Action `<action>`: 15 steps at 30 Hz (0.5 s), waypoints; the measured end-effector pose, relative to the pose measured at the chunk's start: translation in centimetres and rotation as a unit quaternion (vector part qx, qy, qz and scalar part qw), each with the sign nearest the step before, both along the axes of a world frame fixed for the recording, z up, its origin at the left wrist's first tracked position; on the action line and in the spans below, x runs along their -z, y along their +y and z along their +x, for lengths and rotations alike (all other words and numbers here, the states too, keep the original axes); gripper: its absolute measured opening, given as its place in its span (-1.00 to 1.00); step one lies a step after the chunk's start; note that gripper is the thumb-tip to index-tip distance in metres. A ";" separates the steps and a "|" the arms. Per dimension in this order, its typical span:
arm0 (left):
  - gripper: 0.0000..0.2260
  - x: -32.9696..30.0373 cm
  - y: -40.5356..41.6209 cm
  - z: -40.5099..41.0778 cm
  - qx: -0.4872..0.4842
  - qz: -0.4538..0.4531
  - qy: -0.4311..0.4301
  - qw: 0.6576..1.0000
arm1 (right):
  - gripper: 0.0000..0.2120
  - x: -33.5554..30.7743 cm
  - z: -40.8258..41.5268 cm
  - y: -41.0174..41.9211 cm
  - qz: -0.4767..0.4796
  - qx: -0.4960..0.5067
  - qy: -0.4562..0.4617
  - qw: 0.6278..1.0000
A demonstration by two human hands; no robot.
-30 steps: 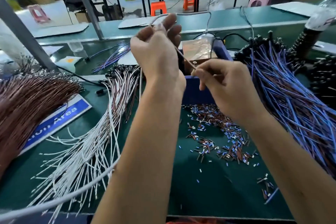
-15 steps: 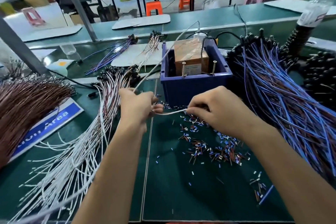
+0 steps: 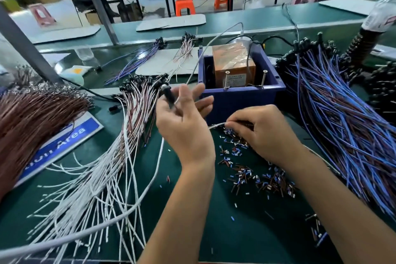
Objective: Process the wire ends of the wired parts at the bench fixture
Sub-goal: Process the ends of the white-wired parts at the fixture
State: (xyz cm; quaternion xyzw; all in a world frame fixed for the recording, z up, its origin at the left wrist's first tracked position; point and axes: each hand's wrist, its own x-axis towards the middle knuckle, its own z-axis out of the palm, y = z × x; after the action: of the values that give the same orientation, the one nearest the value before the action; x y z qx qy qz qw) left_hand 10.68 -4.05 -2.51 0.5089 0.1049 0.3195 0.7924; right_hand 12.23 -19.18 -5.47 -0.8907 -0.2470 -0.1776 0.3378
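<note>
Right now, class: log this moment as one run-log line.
left hand: holds black part | right hand: pinches white wire | blue bin: behind hands

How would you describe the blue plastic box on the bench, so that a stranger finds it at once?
Look at the green bench mat, at its middle, just beyond the two hands. There stands the dark blue plastic box, open on top, with a tape-wrapped orange-brown block inside. It is the only container among loose wire bundles.

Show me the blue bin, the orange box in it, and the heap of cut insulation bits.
blue bin [image 3: 242, 100], head view, front wall.
orange box [image 3: 232, 60], head view, top face.
cut insulation bits [image 3: 257, 180], head view, middle of heap.
</note>
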 end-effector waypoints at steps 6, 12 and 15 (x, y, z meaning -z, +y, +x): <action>-0.78 3.4 -1.6 -1.7 0.027 0.366 -0.013 0.930 | -0.85 0.3 0.2 -2.1 0.004 0.017 -0.061 0.998; -0.84 5.5 -1.2 -0.3 0.103 0.609 0.000 0.786 | -0.79 1.1 -0.3 -2.9 0.052 0.056 -0.045 0.996; -0.96 6.2 -0.9 0.0 0.146 0.613 -0.009 0.777 | -0.92 1.4 -0.3 -3.1 0.075 0.062 -0.019 0.995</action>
State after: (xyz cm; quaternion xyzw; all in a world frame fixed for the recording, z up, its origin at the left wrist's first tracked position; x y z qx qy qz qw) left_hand 10.68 -4.92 -8.69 0.8931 -0.1959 0.2016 0.3513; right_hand 11.93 -22.30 -6.87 -0.8729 -0.1842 -0.2332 0.3869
